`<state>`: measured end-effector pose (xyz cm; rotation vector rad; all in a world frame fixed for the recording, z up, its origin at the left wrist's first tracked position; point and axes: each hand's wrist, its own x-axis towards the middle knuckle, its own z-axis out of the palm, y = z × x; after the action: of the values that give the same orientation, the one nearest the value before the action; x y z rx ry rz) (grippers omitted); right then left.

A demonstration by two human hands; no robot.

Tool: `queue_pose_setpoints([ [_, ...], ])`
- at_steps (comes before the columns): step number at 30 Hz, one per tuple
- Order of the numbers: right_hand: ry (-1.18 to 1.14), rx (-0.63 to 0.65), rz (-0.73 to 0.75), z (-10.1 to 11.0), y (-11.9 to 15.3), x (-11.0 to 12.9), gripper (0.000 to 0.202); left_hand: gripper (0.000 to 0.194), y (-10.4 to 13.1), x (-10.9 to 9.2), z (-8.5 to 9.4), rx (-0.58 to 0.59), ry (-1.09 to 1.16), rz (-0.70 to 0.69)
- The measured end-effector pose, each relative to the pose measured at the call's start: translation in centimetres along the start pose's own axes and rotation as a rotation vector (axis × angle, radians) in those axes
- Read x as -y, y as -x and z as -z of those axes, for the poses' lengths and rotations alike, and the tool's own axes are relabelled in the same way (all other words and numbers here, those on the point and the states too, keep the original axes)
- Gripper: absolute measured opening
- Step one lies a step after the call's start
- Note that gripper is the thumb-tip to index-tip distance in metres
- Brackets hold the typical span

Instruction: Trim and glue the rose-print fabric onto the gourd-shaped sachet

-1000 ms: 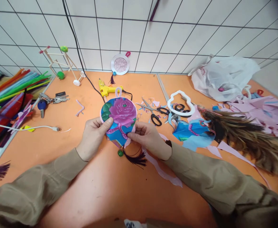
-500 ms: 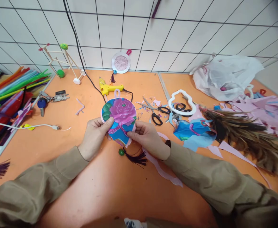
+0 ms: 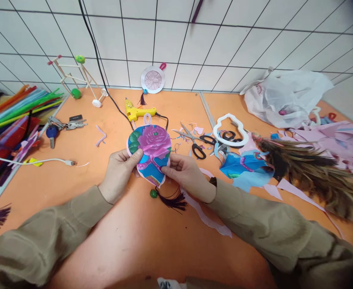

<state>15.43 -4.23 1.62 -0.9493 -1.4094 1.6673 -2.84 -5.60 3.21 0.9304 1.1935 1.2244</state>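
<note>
Between my hands is a flower-printed fabric ornament [image 3: 154, 146], rounded at the top and narrowing below, with a purple rose on blue and a pale edge. My left hand [image 3: 120, 170] pinches its left edge, thumb on the front. On the lower right side, my right hand [image 3: 186, 174] grips it with the thumb across the print. The fingers behind it are mostly hidden. A white loop [image 3: 147, 119] stands at its top. Below its tip, a green bead [image 3: 154, 193] and a dark purple tassel [image 3: 174, 200] lie on the orange table [image 3: 128, 249].
Behind the ornament lies a yellow glue gun [image 3: 140, 112]. Scissors [image 3: 198, 146], a white cloud-shaped frame [image 3: 215, 130] and blue fabric scraps [image 3: 248, 164] are to the right, near brown feathers [image 3: 303, 168] and a plastic bag [image 3: 287, 100]. Keys [image 3: 74, 123] and pipe cleaners [image 3: 19, 108] sit left.
The ornament has turned slightly and its right edge now looks smoother beside my right thumb. Both hands keep their hold, and the whole view has shifted very slightly.
</note>
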Motion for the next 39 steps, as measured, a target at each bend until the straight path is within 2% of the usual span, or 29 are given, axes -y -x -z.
queue_pose_setpoints([
  [14,-0.032,0.017,-0.027,0.07,0.03,0.14,0.018,0.041,-0.05,0.54,0.35,0.016,0.03,0.003],
  [26,-0.014,0.045,0.003,0.22,0.38,0.87,0.037,0.043,-0.3,0.78,0.73,0.027,0.028,0.01],
  [34,-0.022,-0.036,0.021,0.18,0.28,0.23,0.04,0.041,0.03,0.57,0.48,0.055,-0.017,-0.017],
  [39,0.016,-0.068,0.016,0.22,0.25,0.11,0.038,0.046,-0.14,0.26,0.39,0.083,0.086,0.036],
])
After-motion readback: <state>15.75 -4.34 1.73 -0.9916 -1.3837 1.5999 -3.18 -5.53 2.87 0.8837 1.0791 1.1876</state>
